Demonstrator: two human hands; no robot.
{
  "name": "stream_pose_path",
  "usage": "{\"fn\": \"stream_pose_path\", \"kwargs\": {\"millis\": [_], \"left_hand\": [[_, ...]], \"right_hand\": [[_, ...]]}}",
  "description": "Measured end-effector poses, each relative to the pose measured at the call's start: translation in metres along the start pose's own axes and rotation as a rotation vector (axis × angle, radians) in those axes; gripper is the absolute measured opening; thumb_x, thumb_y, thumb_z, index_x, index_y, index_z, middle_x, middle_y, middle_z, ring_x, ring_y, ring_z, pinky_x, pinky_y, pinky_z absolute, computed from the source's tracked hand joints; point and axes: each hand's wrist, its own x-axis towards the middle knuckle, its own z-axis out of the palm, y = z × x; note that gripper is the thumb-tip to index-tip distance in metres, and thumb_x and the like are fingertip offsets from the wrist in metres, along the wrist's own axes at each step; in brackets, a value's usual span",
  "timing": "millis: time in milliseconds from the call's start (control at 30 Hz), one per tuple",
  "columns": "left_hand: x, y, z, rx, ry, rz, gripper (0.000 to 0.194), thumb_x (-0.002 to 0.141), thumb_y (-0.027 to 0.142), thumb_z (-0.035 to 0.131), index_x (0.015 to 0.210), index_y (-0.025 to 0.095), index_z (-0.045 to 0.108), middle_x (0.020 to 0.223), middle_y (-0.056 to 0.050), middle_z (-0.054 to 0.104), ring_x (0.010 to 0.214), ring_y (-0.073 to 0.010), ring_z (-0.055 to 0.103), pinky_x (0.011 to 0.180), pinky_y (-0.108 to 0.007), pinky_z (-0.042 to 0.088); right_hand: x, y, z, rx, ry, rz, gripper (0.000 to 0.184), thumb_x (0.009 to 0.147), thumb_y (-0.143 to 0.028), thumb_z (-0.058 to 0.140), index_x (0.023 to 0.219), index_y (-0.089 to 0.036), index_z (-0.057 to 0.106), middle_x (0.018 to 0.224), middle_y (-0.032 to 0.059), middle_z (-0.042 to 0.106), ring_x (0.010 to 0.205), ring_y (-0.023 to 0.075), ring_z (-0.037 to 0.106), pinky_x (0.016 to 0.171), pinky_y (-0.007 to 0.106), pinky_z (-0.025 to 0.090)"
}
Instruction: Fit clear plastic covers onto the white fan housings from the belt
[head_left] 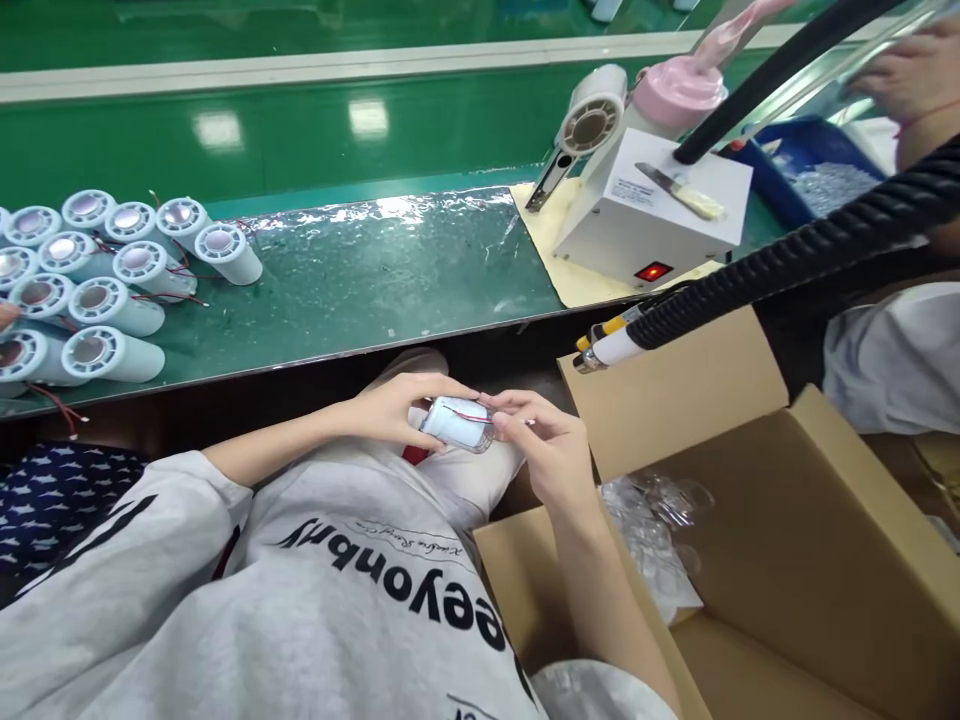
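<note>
Taking the cardboard box (862,520) as the landmark, the pale blue cylinder (457,424) is just left of it, over the lap, lying sideways in what looks like a clear cover. The left hand (394,408) is clamped around its left end, thumb below and fingers above, probably to steady it while leaving the red and dark wires (471,416) exposed. The right hand (551,445) has its fingertips drawn in at the other end, near enough to guide the wires (whether they pinch wire or cover, I cannot tell). Clear plastic pieces (651,530) lie inside the box, likely kept there for easy reach from the lap. Similar cylinders (139,263) stand or lean in a cluster on the green bench (390,285), far left of the box, perhaps grouped to keep them handy. Beyond the box sits a white machine (652,215), and the tip of a black ribbed hose (787,262) hangs above its far flap, presumably angled towards the work.
</note>
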Motion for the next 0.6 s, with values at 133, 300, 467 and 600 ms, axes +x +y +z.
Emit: {"fn": "stream_pose_path", "kwargs": {"millis": [133,300,467,600], "left_hand": [[-0.004,0.013,0.002,-0.207,0.027,-0.118,0.067,0.073,0.027,0.086,0.136,0.026,0.066,0.134,-0.012,0.070,0.114,-0.0290,0.071,0.092,-0.038,0.060],[-0.008,0.017,0.000,-0.344,0.019,-0.172,0.066,0.076,0.027,0.085,0.139,0.026,0.065,0.137,-0.013,0.068,0.101,-0.0249,0.074,0.080,-0.034,0.061],[-0.009,0.020,-0.006,-0.299,-0.048,-0.108,0.071,0.074,0.032,0.088,0.140,0.026,0.064,0.146,-0.013,0.063,0.129,-0.0316,0.064,0.098,-0.040,0.058],[-0.011,0.021,-0.008,-0.216,-0.067,-0.012,0.068,0.077,0.033,0.087,0.141,0.026,0.064,0.147,-0.012,0.063,0.136,-0.0312,0.059,0.113,-0.046,0.049]], "right_hand": [[-0.002,-0.002,-0.003,-0.007,-0.068,-0.105,0.027,0.083,-0.050,0.083,0.079,-0.023,0.078,0.113,0.0100,0.078,0.109,0.0296,0.074,0.095,0.045,0.062],[-0.013,-0.003,-0.005,-0.324,-0.169,-0.316,0.028,0.087,-0.035,0.082,0.112,-0.024,0.076,0.135,0.0112,0.071,0.125,0.0293,0.069,0.109,0.046,0.056],[-0.018,0.001,-0.007,-0.208,-0.203,-0.256,0.035,0.087,-0.037,0.082,0.118,-0.025,0.068,0.135,0.0110,0.071,0.123,0.0281,0.070,0.101,0.041,0.061],[-0.019,0.000,-0.007,-0.112,-0.224,-0.167,0.037,0.086,-0.034,0.084,0.118,-0.027,0.067,0.134,0.0093,0.071,0.120,0.0258,0.071,0.094,0.037,0.064]]}}
